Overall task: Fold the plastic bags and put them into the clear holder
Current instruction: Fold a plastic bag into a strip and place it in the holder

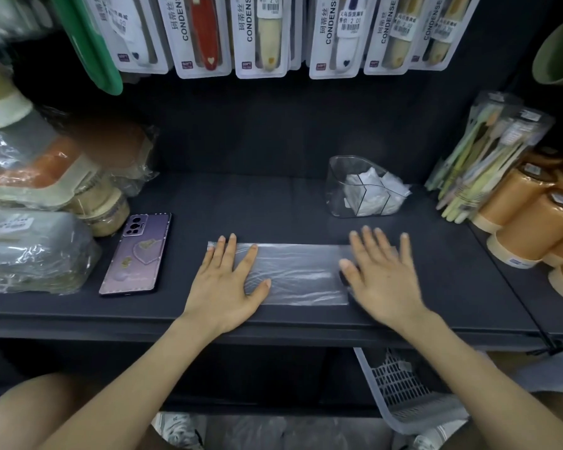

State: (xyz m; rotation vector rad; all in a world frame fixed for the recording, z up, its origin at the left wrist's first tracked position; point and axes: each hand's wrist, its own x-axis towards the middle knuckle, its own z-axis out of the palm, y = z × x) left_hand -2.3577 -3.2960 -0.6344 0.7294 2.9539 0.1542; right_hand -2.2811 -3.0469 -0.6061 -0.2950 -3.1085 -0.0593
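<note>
A translucent plastic bag point(301, 274) lies flattened into a long strip on the dark shelf point(241, 206), near its front edge. My left hand point(226, 282) presses flat on the strip's left end, fingers spread. My right hand point(381, 276) lies flat over the right end, fingers straight and slightly blurred. The clear holder point(337, 186) stands behind the right hand, further back on the shelf, with several folded white bags point(371, 193) inside it.
A purple phone point(137, 253) lies left of the bag. Wrapped goods point(36, 251) crowd the left side, orange cups point(533, 222) and utensil packs point(488, 157) the right. Carded items point(260, 34) hang above. A white basket point(403, 388) sits below the shelf.
</note>
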